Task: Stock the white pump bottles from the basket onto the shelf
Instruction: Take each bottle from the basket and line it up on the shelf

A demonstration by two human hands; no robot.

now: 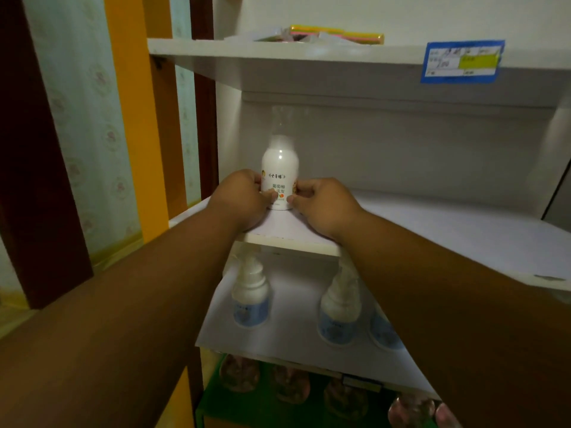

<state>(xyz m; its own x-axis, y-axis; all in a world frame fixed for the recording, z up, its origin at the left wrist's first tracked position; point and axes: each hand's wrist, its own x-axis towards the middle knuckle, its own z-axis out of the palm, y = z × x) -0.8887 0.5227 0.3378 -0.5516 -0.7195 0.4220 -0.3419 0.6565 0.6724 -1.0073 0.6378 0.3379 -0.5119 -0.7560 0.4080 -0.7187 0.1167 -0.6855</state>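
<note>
White pump bottle [279, 168] stands upright near the left front corner of the middle shelf [432, 223], its base apparently resting on the board. I have both hands on it. My left hand [244, 199] and right hand [321, 205] pinch its lower body from opposite sides, fingers curled round the label. I judge this two-sided hold is meant to steady a tall, narrow bottle and turn its label to face outward as it settles. I count one bottle on this shelf. The lower shelf [293, 322] carries three blue-labelled pump bottles [250, 304], the rightmost half hidden by my right forearm. Further down, a green tray [213, 406] holds about five pinkish bottles [289, 384], too blurred to name. One blue price tag [462, 61] sits on the top shelf's edge. I cannot see the basket.
</note>
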